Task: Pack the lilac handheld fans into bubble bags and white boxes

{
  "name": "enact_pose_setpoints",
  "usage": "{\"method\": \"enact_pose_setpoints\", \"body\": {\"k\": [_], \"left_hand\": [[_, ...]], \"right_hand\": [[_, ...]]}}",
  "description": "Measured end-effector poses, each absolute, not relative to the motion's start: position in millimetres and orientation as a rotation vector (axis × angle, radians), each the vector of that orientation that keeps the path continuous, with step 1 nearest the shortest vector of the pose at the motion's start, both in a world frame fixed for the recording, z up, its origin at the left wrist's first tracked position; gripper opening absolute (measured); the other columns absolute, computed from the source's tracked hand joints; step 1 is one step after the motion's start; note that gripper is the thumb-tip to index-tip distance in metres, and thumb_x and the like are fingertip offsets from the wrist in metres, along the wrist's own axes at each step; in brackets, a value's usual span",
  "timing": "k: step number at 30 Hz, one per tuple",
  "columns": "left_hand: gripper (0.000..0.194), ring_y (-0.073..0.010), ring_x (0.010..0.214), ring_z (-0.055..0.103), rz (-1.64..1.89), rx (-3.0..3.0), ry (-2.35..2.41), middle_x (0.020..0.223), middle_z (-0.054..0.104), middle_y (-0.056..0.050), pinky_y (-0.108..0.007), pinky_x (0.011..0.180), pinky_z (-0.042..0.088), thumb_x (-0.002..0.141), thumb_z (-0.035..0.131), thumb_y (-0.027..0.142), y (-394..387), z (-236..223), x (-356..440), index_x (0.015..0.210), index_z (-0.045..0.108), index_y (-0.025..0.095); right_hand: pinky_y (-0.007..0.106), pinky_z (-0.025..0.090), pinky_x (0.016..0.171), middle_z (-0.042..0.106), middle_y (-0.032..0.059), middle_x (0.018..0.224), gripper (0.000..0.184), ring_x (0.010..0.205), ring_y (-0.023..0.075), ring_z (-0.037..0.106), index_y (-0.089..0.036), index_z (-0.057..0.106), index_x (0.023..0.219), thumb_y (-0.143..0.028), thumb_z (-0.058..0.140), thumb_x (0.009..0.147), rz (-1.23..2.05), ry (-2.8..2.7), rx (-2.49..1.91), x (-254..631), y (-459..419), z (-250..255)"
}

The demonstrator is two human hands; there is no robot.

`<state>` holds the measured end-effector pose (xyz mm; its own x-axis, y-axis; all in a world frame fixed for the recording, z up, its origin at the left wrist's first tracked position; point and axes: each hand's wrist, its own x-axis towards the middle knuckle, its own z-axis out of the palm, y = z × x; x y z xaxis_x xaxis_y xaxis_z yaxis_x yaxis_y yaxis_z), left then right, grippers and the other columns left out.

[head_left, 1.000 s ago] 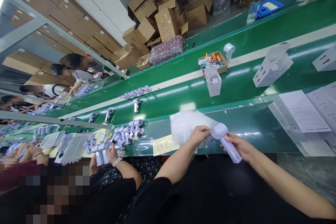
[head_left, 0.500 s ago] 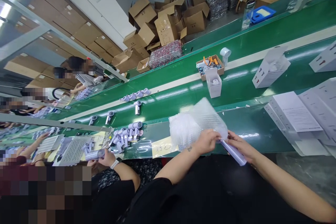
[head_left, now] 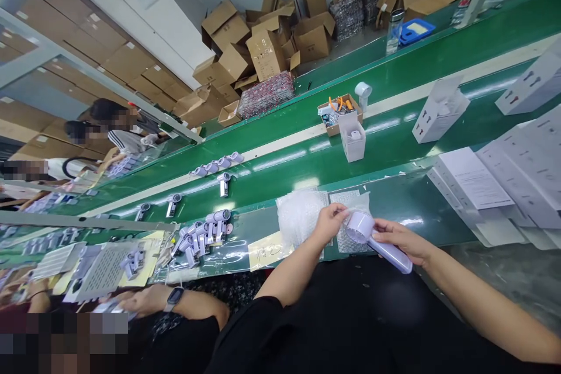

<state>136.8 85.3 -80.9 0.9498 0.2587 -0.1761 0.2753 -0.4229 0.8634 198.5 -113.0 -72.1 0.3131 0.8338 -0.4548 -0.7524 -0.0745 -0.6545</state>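
My right hand [head_left: 401, 239] is closed around the neck of a lavender hair dryer [head_left: 392, 254], whose handle points down and right. Its round head [head_left: 360, 226] faces my left hand [head_left: 332, 223], which pinches the edge of a clear bubble wrap bag [head_left: 363, 201] beside it. Whether the head sits inside the bag or in front of it, I cannot tell. Part of the bubble wrap lies flat on the green table behind the head. To the left of my left hand rests a stack of bubble wrap bags [head_left: 300, 216].
White boxes [head_left: 477, 187] stand at the right. Across the belt [head_left: 289, 166] are an open white box [head_left: 352, 140] and a carton of parts [head_left: 326, 123]. Lavender dryers [head_left: 204, 236] lie in a pile at left, near a co-worker's arm [head_left: 193, 301]. A handwritten yellow sheet [head_left: 264, 251] lies nearby.
The bubble wrap bag has come down from its raised position over the table. The dryer's head now shows between my hands. The co-worker's hands at left have moved lower.
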Motion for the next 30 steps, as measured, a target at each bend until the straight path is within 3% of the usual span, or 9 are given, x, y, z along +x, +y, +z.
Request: {"method": "enact_pose_setpoints", "body": {"k": [5,8,11,14,18,24,27,30], "left_hand": [[0.013,-0.0145,0.071,0.053,0.185,2.158,0.144,0.073,0.058,-0.003,-0.027,0.069,0.044,0.081,0.049,0.018,83.0,-66.5,128.0,0.082,0.063,0.016],[0.02,-0.0153,0.071,0.051,0.293,2.301,-0.059,0.073,0.055,-0.004,-0.027,0.067,0.044,0.085,0.042,0.019,83.4,-58.4,117.0,0.087,0.062,0.016],[0.019,-0.0152,0.07,0.05,0.371,2.369,-0.166,0.075,0.053,-0.005,-0.027,0.064,0.045,0.086,0.04,0.017,85.9,-61.7,98.9,0.09,0.059,0.016],[0.019,-0.0147,0.07,0.051,0.43,2.411,-0.171,0.076,0.053,-0.005,-0.026,0.063,0.046,0.087,0.038,0.015,82.4,-68.7,83.2,0.093,0.057,0.015],[0.023,-0.0155,0.069,0.05,0.472,2.584,-0.347,0.073,0.051,-0.005,-0.027,0.062,0.046,0.087,0.035,0.012,65.7,-60.2,90.3,0.092,0.057,0.014],[0.023,-0.0161,0.067,0.049,0.412,2.727,-0.928,0.069,0.049,-0.004,-0.028,0.061,0.045,0.089,0.036,0.019,61.0,-38.0,111.3,0.089,0.059,0.014],[0.024,-0.0166,0.071,0.05,0.501,2.738,-0.661,0.076,0.051,-0.006,-0.028,0.063,0.045,0.09,0.042,0.028,69.0,-48.3,111.0,0.1,0.058,0.014],[0.024,-0.0168,0.073,0.05,0.57,2.668,-0.43,0.076,0.05,-0.006,-0.028,0.065,0.045,0.09,0.043,0.032,72.5,-65.5,114.4,0.094,0.059,0.014]], "right_hand": [[0.028,0.053,0.05,0.061,0.0017,0.091,0.037,0.067,0.0158,0.06,-0.025,0.056,0.104,-0.031,0.07,0.071,1.242,0.066,-1.085,186.0,-115.0,-80.2],[0.029,0.052,0.049,0.061,0.0018,0.102,0.046,0.066,0.0153,0.061,-0.029,0.051,0.112,-0.031,0.071,0.07,1.214,0.064,-1.043,177.6,-114.1,-74.9],[0.028,0.052,0.053,0.057,0.004,0.119,0.06,0.071,0.0154,0.062,-0.033,0.045,0.123,-0.031,0.071,0.069,1.153,0.061,-1.044,169.6,-115.7,-71.2],[0.028,0.051,0.061,0.055,0.0062,0.122,0.056,0.081,0.0185,0.062,-0.028,0.049,0.123,-0.035,0.069,0.072,1.101,0.029,-1.151,164.0,-118.8,-73.5],[0.03,0.047,0.078,0.061,0.0029,0.107,0.047,0.091,0.0183,0.06,-0.025,0.053,0.116,-0.035,0.07,0.072,0.955,-0.044,-1.266,164.9,-116.6,-76.7],[0.029,0.051,0.059,0.062,-0.0031,0.086,0.04,0.066,0.0147,0.061,-0.028,0.048,0.1,-0.032,0.072,0.068,0.933,0.173,-1.138,166.9,-113.5,-69.2],[0.03,0.053,0.053,0.062,-0.0027,0.08,0.034,0.064,0.0164,0.062,-0.027,0.048,0.097,-0.032,0.069,0.071,0.967,0.252,-1.111,165.3,-113.8,-67.3],[0.028,0.052,0.049,0.062,-0.0018,0.075,0.031,0.064,0.0174,0.063,-0.026,0.047,0.095,-0.03,0.068,0.073,0.985,0.3,-1.026,164.8,-111.2,-68.5]]}}
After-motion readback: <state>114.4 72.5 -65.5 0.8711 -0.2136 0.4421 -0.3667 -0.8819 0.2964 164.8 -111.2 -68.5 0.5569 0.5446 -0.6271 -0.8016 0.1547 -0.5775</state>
